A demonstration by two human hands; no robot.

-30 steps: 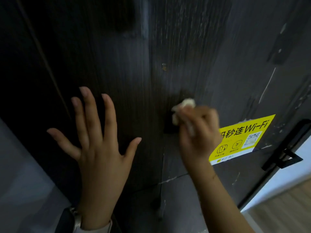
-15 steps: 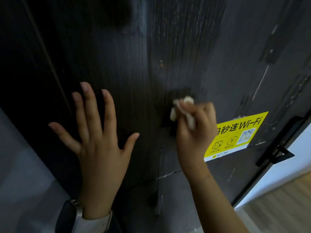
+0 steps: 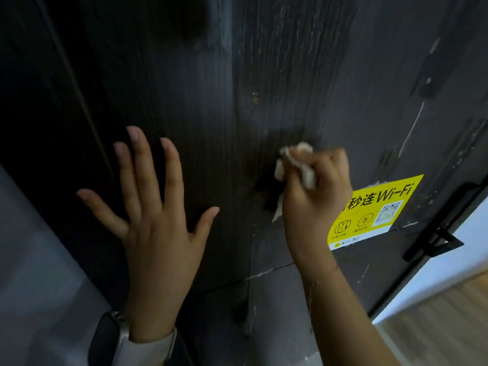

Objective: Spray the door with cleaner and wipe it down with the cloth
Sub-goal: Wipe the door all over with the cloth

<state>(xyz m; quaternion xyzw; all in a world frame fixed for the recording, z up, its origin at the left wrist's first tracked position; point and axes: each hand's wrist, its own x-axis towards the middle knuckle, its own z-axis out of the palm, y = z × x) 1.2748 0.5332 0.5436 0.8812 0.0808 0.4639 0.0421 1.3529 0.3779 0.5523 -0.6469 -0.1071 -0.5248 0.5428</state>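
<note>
A dark wood-grain door [image 3: 237, 75] fills most of the view, scuffed with pale streaks. My right hand [image 3: 314, 196] grips a small crumpled white cloth [image 3: 295, 165] and presses it against the door just left of a yellow Wi-Fi sticker [image 3: 377, 210]. My left hand [image 3: 150, 215] lies flat on the door with its fingers spread, a watch on the wrist. No spray bottle is in view.
A black door handle [image 3: 435, 241] juts out at the door's right edge. Beyond that edge lie a pale wall and wooden floor [image 3: 443, 326]. A grey wall [image 3: 34, 273] borders the door frame at the lower left.
My right hand with the cloth has shifted slightly up the door and left, covering more of the sticker's left end. My left hand stays flat in the same place.
</note>
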